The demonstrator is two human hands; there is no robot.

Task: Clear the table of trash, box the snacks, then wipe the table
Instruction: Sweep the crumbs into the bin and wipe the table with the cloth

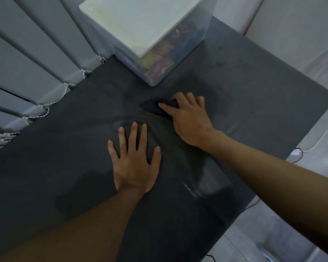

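L hand (134,163) flat, fingers spread, on counter (254,91) — R hand (189,118) just ahead, fingers curled over dark cloth (153,107), near snack box (146,25).

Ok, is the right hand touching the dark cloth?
Touching. The head view shows the right hand on the dark cloth, thumb laid across it and fingers curled over its far edge, pressing it to the grey table cover.

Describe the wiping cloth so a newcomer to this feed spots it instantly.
Start at the lidded snack box at the far side of the grey table. Just in front of it, the right hand holds a cloth. It is darker than the table and bunched, not flat.
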